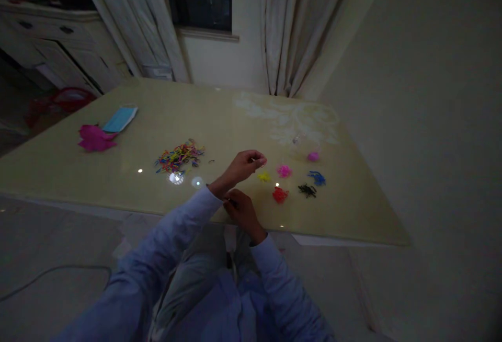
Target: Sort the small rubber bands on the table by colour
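Observation:
My left hand (243, 166) reaches across in front of my body, above the table, its thumb and fingers pinched on a small pink rubber band that shows at the fingertips. Just right of it lie a yellow rubber-band pile (264, 176) and a pink rubber-band pile (284, 171). My right hand (243, 212) is closed near the table's front edge, below my left wrist; whatever its fingertips hold is too small to make out. Farther right are red (280, 195), black (307, 190) and blue rubber-band piles (317, 178). A mixed rubber-band heap (179, 157) lies to the left.
A pink crumpled piece (97, 138) and a blue face mask (121, 118) lie on the table's (188, 106) left side. A clear bag (301, 143) and a bright pink lump (312, 157) sit at the right. Curtains and a wall stand behind.

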A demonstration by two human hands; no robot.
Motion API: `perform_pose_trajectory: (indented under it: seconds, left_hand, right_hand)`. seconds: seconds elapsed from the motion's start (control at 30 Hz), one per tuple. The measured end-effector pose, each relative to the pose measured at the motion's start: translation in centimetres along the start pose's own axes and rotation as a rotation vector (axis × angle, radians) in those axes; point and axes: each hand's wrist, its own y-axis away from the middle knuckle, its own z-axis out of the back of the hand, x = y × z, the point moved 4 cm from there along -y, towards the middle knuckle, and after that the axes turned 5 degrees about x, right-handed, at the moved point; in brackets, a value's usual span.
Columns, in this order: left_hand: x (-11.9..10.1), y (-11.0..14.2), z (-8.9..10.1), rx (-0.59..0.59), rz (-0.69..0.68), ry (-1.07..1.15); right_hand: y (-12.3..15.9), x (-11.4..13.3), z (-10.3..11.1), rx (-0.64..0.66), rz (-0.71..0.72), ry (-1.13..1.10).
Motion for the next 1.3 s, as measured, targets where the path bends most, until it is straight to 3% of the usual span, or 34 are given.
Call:
perform_pose_trajectory:
  seconds: [0.1,0.2,0.37,0.53,0.67,0.77,0.87,1.0,1.13,1.3]
  left_hand:
    - [0.7,-4.1,-2.7,0.114,-0.090,-0.376]
    - [1.6,-7.2,-5.1,0.210,-0.093,-0.592]
    - [3.4,-9.5,-6.8,0.305,-0.014,-0.600]
    - [3.8,-8.8,-6.0,0.313,0.032,-0.510]
    - [2.9,-6.7,-3.1,0.211,0.104,-0.200]
    - [2.2,-3.5,0.3,0.046,0.117,-0.024]
    - [2.7,1.2,3.7,-0.114,0.097,0.018]
    - [5.2,8.4,7.1,-0.376,0.050,-0.077]
    - [7.6,13.1,8.4,-0.508,0.024,-0.176]
    - [8.3,13.4,8.9,-0.538,0.034,-0.133]
  right_hand:
    - [-0.1,-0.2,-0.3,0.037,-0.038,0.066]
    - [-0.1,-0.2,-0.4,0.045,-0.064,0.085]
    - [-0.1,-0.2,-0.5,0.045,-0.061,0.106]
    - [-0.1,-0.2,-0.5,0.053,-0.049,0.049]
    - [-0.1,0.0,-0.4,0.055,-0.035,-0.013]
    - [-0.1,0.2,-0.1,0.019,-0.032,-0.050]
    - [0.0,0.4,0.3,-0.003,-0.015,-0.087]
    - [-0.1,0.7,0.6,-0.009,-0.021,-0.073]
    - [-0.6,0.6,0.7,-0.012,-0.085,-0.089]
    - [-2.4,-0.1,0.5,0.009,-0.282,-0.189]
